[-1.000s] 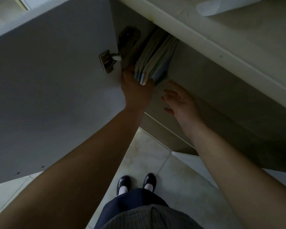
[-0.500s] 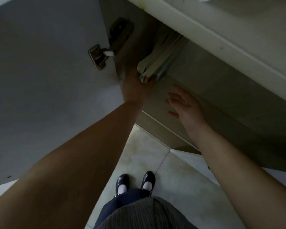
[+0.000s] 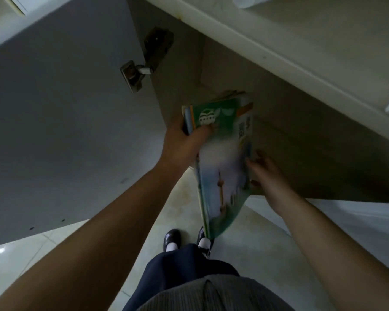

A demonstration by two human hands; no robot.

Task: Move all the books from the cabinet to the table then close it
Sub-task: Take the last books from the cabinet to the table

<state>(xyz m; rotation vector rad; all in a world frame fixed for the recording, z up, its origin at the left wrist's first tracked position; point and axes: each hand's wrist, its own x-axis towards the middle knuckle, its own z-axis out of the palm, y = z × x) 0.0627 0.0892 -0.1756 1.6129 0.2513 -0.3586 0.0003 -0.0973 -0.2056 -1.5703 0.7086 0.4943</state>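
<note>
My left hand (image 3: 184, 142) gripped the stack of books (image 3: 222, 153) near its top corner, thumb across the green cover and the other fingers curled round behind. The books hung out in front of the cabinet (image 3: 290, 153), tilted, their lower corner down over the floor (image 3: 245, 254) above my shoes (image 3: 173, 240). The top cover was green with a white emblem, and lower down it showed a tall tower against pale sky; the middle of it was blurred. My right hand (image 3: 265, 173) sat just beside the far edge of the stack, fingers loosely spread and straight, fingertips at the cover's edge; I could not tell whether they actually touched it. The cabinet door (image 3: 65, 120) stood wide open on my left, its metal hinge (image 3: 135, 72) showing. Above ran the pale edge of the table (image 3: 301, 52).
</note>
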